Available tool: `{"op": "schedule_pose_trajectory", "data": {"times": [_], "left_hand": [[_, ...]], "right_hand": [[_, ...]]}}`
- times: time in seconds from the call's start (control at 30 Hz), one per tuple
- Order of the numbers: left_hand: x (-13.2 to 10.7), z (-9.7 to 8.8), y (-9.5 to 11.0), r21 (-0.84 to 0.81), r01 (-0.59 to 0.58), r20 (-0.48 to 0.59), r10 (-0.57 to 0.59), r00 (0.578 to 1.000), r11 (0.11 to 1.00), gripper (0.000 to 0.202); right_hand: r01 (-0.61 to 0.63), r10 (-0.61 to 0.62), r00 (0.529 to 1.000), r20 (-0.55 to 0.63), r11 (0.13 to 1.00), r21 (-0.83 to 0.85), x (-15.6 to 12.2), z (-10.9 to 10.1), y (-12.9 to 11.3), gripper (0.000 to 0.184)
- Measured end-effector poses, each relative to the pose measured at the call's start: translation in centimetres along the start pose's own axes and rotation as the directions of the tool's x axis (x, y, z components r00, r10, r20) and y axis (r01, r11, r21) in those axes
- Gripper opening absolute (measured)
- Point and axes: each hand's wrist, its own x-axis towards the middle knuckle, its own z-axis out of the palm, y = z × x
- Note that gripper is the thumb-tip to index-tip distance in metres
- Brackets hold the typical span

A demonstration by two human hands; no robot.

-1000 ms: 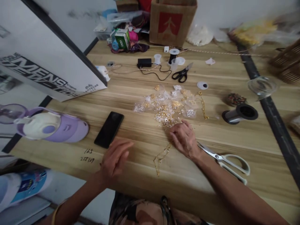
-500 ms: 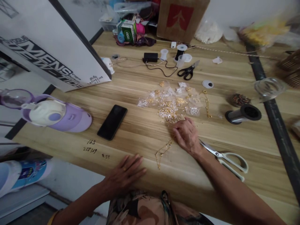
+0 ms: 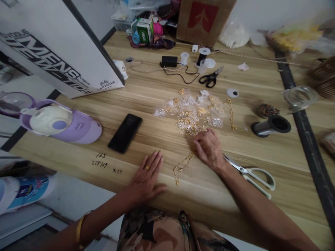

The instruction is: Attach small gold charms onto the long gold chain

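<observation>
My left hand lies flat on the wooden table near its front edge, fingers extended and empty. Just right of it is a thin gold chain with small beads. The chain runs up to the curled fingers of my right hand, which are closed on its upper end; the fingertips are partly hidden. Beyond that hand lies a pile of small gold and clear beads, among little clear bags of findings. White-handled scissors lie beside my right wrist.
A black phone and a purple bottle are at left, by a large white box. Farther back are black scissors and a power adapter. A gold bracelet and a dark spool sit at right.
My left hand has moved forward and slightly right across the table, now lying nearer the chain. My right hand and the chain have hardly moved.
</observation>
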Motion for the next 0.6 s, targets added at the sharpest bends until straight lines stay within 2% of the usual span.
{"op": "schedule_pose_trajectory", "data": {"times": [0.1, 0.2, 0.27, 0.37, 0.4, 0.43, 0.5, 0.57, 0.6], "left_hand": [[0.6, -0.3, -0.2, -0.053, 0.144, -0.133, -0.15, 0.98, 0.988, 0.07], [-0.6, -0.7, 0.3, -0.198, 0.223, -0.211, -0.264, 0.941, 0.955, 0.063], [-2.7, -0.6, 0.9, -0.26, 0.184, -0.313, -0.263, 0.913, 0.948, 0.059], [-7.0, 0.1, 2.0, -0.229, 0.099, -0.516, -0.207, 0.831, 0.968, 0.04], [-8.4, 0.5, 2.4, -0.226, -0.004, -0.504, -0.114, 0.856, 0.974, 0.029], [-9.7, 1.0, 2.8, -0.266, -0.06, -0.443, -0.066, 0.894, 0.962, 0.021], [-11.8, 2.1, 3.4, -0.384, -0.114, -0.245, 0.018, 0.969, 0.916, 0.022], [-13.1, 3.3, 3.8, -0.431, -0.045, -0.082, 0.01, 0.997, 0.901, 0.024], [-13.4, 3.8, 3.9, -0.438, 0.052, -0.039, -0.076, 0.996, 0.898, 0.027]], "right_hand": [[0.011, -0.011, 1.0, -0.004, 1.0, -0.007, 0.0, 0.0, 0.0, 0.011], [0.032, -0.032, 0.999, -0.006, 0.999, -0.007, 0.0, 0.1, 0.1, 0.011], [0.039, -0.039, 0.999, -0.005, 0.999, -0.012, 0.0, 0.1, 0.1, 0.01], [0.051, -0.051, 0.999, -0.003, 0.999, -0.017, 0.0, 0.2, 0.1, 0.009], [0.055, -0.055, 0.998, 0.001, 0.998, -0.014, 0.0, 0.2, 0.1, 0.008], [0.057, -0.057, 0.998, 0.001, 0.998, -0.008, 0.0, 0.2, 0.1, 0.008], [0.056, -0.056, 0.998, 0.0, 0.998, 0.012, -0.1, 0.3, 0.1, 0.007], [0.055, -0.055, 0.998, -0.009, 0.998, 0.024, -0.1, 0.4, 0.1, 0.006], [0.06, -0.06, 0.998, -0.016, 0.998, 0.02, -0.1, 0.4, 0.1, 0.005]]}}
